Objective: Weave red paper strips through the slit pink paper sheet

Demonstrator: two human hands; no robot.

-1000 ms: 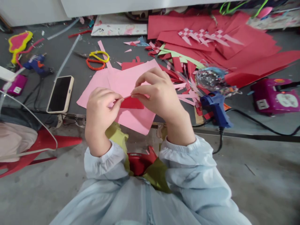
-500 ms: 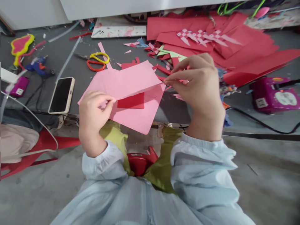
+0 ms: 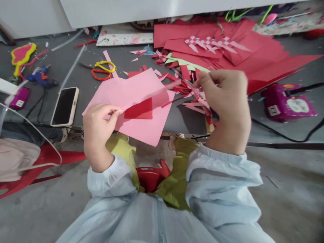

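My left hand [image 3: 99, 123] pinches the near end of a thin pink paper strip [image 3: 154, 93] above a pink sheet [image 3: 141, 128] that overhangs the table's front edge. A small red rectangle [image 3: 139, 109] lies on that sheet. My right hand [image 3: 225, 104] is closed in a pinch at the strip's far end, over a heap of red and pink paper scraps [image 3: 189, 92]. The strip is stretched between both hands and blurred by motion.
A phone [image 3: 64, 105] lies at the left on the grey table [image 3: 187, 118]. Scissors with yellow and red handles [image 3: 102, 69], a blue glue gun [image 3: 40, 76], red sheets with a woven pink strip pattern [image 3: 210, 42] and a purple box [image 3: 288, 103] surround the work. A red stool [image 3: 149, 175] shows below.
My right hand has moved from beside the left hand out to the right, drawing the pink strip out long. The left hand stayed near the pink sheet's left side.
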